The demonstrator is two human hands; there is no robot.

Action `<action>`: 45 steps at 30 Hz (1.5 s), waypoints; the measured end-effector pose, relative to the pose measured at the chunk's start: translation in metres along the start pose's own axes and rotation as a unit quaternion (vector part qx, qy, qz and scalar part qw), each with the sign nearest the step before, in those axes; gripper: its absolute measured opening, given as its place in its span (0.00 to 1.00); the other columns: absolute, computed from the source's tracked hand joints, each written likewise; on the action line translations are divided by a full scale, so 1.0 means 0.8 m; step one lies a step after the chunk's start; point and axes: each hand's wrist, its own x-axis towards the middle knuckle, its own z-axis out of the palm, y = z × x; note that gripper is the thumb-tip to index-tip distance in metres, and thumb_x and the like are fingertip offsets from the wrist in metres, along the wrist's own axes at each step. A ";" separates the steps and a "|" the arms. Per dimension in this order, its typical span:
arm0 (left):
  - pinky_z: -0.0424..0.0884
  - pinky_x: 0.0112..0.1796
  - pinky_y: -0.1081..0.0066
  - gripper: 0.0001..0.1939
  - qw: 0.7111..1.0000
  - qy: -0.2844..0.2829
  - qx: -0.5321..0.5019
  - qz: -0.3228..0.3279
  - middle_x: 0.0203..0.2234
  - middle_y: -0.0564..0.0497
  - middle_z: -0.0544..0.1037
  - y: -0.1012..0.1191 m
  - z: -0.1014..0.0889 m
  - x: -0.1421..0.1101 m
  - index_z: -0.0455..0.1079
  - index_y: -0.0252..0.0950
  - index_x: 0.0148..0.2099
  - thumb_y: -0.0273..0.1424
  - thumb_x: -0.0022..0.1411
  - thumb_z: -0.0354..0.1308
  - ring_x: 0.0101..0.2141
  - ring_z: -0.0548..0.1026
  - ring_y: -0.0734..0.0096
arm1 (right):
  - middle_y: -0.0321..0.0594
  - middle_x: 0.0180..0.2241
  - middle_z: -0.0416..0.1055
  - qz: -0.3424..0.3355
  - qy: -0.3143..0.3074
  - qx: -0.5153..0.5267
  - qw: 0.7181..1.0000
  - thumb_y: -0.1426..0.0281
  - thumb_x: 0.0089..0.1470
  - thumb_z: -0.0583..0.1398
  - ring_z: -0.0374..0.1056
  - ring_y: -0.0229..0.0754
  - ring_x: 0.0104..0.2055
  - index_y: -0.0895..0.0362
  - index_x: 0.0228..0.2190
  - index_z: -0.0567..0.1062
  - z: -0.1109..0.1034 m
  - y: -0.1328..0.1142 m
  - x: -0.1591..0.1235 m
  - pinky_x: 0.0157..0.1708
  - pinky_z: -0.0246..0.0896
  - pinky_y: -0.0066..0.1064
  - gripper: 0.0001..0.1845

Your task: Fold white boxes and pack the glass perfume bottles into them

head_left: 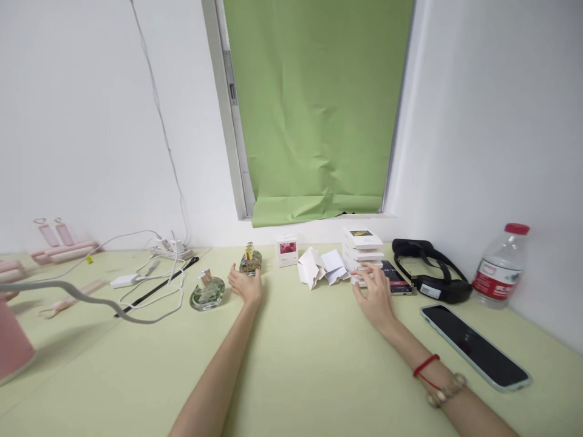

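My left hand [246, 285] is curved around the lower front of a glass perfume bottle [250, 260] with a gold-coloured neck, thumb on the right and fingers on the left. Part of the bottle's base is hidden behind the hand. Left of it stands a second, rounder perfume bottle [207, 292] with greenish glass. My right hand [376, 297] has its fingers spread at the front of a stack of small white boxes [363, 238], whose lower part it partly covers. Folded white papers [311, 267] lie between the hands, with a white box bearing a pink picture [286, 251] behind them.
On the right are a dark screened device [397, 279], a black headset [446, 288], a phone [476, 346] and a red-capped water bottle [500, 267]. White cables [175, 285], a power strip [170, 247] and pink items [64, 250] occupy the left.
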 end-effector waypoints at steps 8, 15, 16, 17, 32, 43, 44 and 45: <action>0.58 0.45 0.67 0.11 0.888 -0.161 0.003 0.431 0.40 0.45 0.66 0.016 -0.015 -0.039 0.65 0.31 0.42 0.20 0.56 0.48 0.43 0.63 0.65 | 0.46 0.57 0.50 0.019 0.031 -0.169 0.985 0.70 0.51 0.54 0.52 0.54 0.53 0.56 0.50 0.67 -0.021 0.030 0.016 0.46 0.50 0.45 0.23; 0.61 0.38 0.73 0.07 0.817 -0.264 -0.002 0.512 0.33 0.47 0.67 0.019 -0.011 -0.060 0.65 0.31 0.32 0.20 0.57 0.46 0.35 0.66 0.72 | 0.47 0.60 0.45 -0.053 -0.003 -0.195 0.979 0.67 0.54 0.51 0.45 0.53 0.59 0.61 0.51 0.65 -0.031 0.042 0.024 0.53 0.43 0.46 0.24; 0.62 0.37 0.73 0.07 0.826 -0.259 -0.005 0.500 0.34 0.47 0.67 0.017 -0.010 -0.059 0.65 0.31 0.32 0.21 0.57 0.46 0.35 0.66 0.72 | 0.47 0.60 0.45 -0.067 -0.010 -0.198 0.978 0.68 0.54 0.50 0.44 0.52 0.59 0.62 0.51 0.65 -0.032 0.041 0.025 0.54 0.42 0.46 0.24; 0.62 0.36 0.74 0.08 0.835 -0.253 -0.009 0.489 0.34 0.47 0.67 0.016 -0.010 -0.059 0.65 0.31 0.32 0.21 0.58 0.46 0.35 0.66 0.72 | 0.47 0.60 0.45 -0.080 -0.017 -0.200 0.976 0.68 0.55 0.49 0.43 0.50 0.60 0.63 0.52 0.64 -0.032 0.040 0.026 0.54 0.41 0.45 0.23; 0.60 0.29 0.74 0.08 0.844 -0.233 -0.055 0.481 0.33 0.49 0.66 0.009 -0.003 -0.057 0.65 0.31 0.31 0.24 0.58 0.45 0.30 0.65 0.76 | 0.49 0.61 0.42 -0.104 -0.050 -0.243 0.963 0.67 0.57 0.45 0.40 0.45 0.62 0.68 0.54 0.59 -0.021 0.059 0.023 0.56 0.39 0.43 0.26; 0.59 0.28 0.74 0.08 0.844 -0.223 -0.058 0.484 0.33 0.50 0.66 0.007 -0.001 -0.056 0.65 0.32 0.31 0.24 0.58 0.45 0.30 0.65 0.76 | 0.51 0.59 0.45 -0.101 -0.026 -0.228 0.968 0.68 0.56 0.47 0.40 0.46 0.61 0.71 0.56 0.53 -0.016 0.064 0.026 0.56 0.40 0.43 0.29; 0.59 0.28 0.74 0.08 0.844 -0.223 -0.058 0.484 0.33 0.50 0.66 0.007 -0.002 -0.056 0.65 0.32 0.31 0.24 0.58 0.45 0.30 0.65 0.76 | 0.52 0.59 0.45 -0.096 -0.023 -0.227 0.969 0.68 0.56 0.47 0.41 0.47 0.61 0.72 0.56 0.53 -0.017 0.062 0.026 0.56 0.41 0.43 0.29; 0.59 0.28 0.74 0.08 0.844 -0.224 -0.058 0.484 0.33 0.50 0.66 0.007 -0.002 -0.056 0.65 0.32 0.31 0.24 0.58 0.45 0.30 0.65 0.76 | 0.53 0.59 0.45 -0.091 -0.020 -0.225 0.970 0.67 0.56 0.47 0.41 0.48 0.61 0.72 0.56 0.52 -0.018 0.060 0.027 0.56 0.41 0.43 0.30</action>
